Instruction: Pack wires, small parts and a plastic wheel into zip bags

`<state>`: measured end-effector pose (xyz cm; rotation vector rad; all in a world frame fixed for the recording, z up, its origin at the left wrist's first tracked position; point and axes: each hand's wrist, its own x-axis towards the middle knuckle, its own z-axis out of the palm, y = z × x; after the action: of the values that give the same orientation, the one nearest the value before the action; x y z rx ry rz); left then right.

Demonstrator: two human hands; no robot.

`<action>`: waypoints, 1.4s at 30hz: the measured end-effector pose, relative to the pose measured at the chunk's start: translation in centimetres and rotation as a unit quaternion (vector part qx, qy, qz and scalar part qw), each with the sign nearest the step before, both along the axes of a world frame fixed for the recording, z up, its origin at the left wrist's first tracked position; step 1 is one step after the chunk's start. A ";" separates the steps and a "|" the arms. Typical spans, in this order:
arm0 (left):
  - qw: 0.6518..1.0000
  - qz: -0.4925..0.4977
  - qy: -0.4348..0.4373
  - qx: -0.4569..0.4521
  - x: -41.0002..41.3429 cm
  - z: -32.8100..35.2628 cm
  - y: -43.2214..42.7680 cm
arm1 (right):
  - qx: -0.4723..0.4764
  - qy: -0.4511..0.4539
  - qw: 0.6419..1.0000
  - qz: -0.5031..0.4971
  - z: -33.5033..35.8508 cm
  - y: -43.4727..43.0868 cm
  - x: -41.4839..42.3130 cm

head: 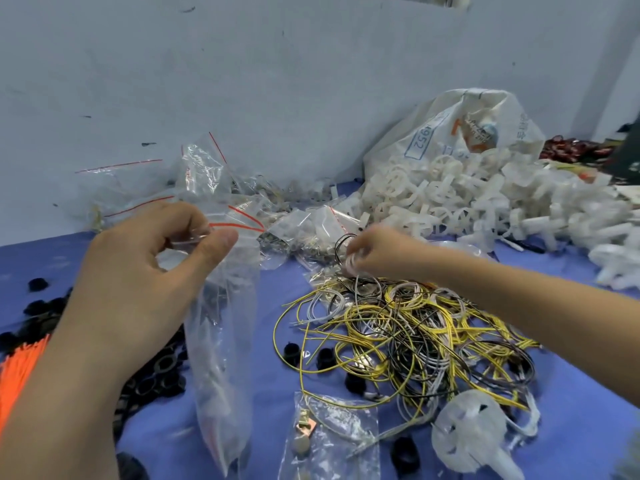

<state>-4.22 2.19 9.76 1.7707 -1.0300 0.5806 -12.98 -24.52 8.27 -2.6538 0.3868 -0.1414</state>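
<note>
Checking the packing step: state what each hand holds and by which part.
Left hand pinches the zip bag at its mouth. Right hand pinches small wire coils.

wire pile point(408, 334): centre-right of table point(571, 410)
wheel heap point(485, 202): far right, sack point(457, 129) behind it
filled bag point(329, 438): near, left of single wheel point(467, 434)
ring parts point(152, 375): near left
empty bags point(138, 188): far left

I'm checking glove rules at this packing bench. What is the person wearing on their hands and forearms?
Nothing shows on either one. The left hand and the right hand are bare, with no gloves, and no rings can be made out. Both forearms are uncovered as far as the picture's edge: no sleeves, watch or wristband in view. The fingernails look short and unpainted.
</note>
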 end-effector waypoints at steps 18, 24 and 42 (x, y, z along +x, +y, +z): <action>1.000 -0.019 0.000 0.012 -0.2 -0.1 -0.4 | -0.035 0.011 0.999 -0.029 -6.7 2.8 -2.5; 1.000 -0.017 -0.021 -0.007 1.0 -0.6 -0.1 | 0.087 -0.318 0.943 -0.039 -0.4 2.0 -1.6; 0.999 -0.038 -0.008 -0.010 3.5 -2.0 -0.6 | -0.044 -0.013 0.999 -0.015 1.5 -0.6 -6.2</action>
<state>-0.70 1.55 7.72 1.7046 -1.0937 0.5559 -19.20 -25.13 9.74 -2.7300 0.4201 -0.2067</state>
